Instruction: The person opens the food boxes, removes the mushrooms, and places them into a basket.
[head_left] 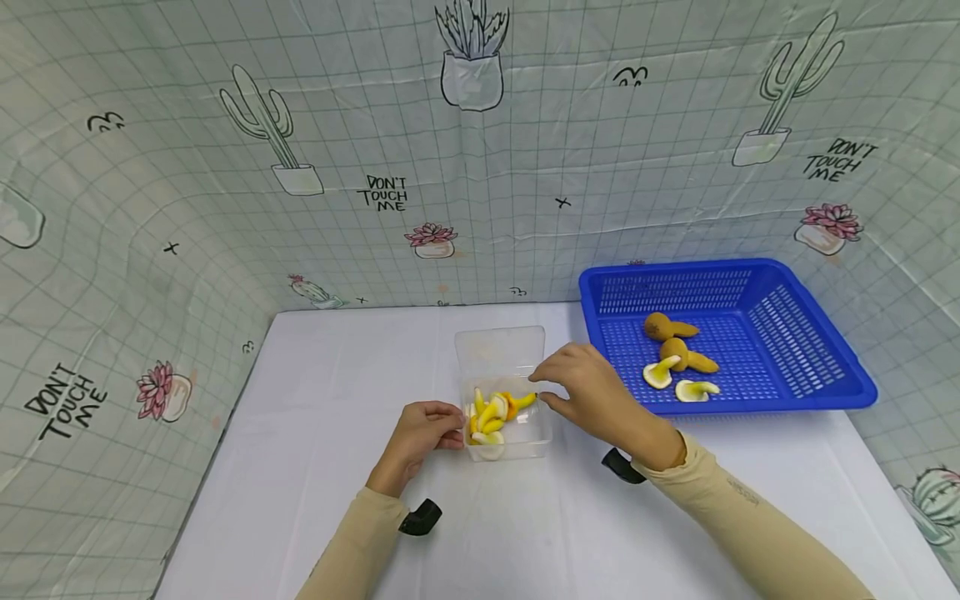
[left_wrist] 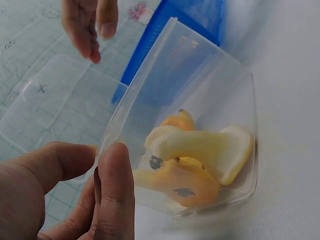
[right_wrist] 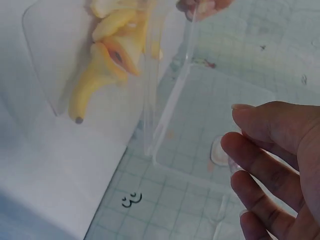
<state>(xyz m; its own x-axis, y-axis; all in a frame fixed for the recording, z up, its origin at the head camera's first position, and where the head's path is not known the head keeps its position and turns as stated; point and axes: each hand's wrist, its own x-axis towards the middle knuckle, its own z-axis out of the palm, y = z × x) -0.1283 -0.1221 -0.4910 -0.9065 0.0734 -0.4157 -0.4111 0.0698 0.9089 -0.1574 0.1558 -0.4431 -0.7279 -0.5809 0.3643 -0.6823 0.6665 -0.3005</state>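
Observation:
In the head view, a clear plastic box (head_left: 529,429) with its hinged lid (head_left: 501,350) raised at the back stands mid-table. Several small yellow gourd-like pieces (head_left: 491,412), some with pale faces, lie inside it, mostly toward the left. My left hand (head_left: 423,437) pinches the box's left rim between thumb and fingers, as the left wrist view shows. Just off the box's right side hovers my right hand (head_left: 592,396), fingers loosely bent around nothing. Close to it, one yellow piece (right_wrist: 95,82) points its dark-tipped end toward the box's right wall.
To the right sits a blue slatted basket (head_left: 795,333). It contains two brown gourd-like pieces (head_left: 675,354) and two pale yellow ones (head_left: 696,391). A patterned cloth (head_left: 517,150) hangs behind the white table (head_left: 330,375).

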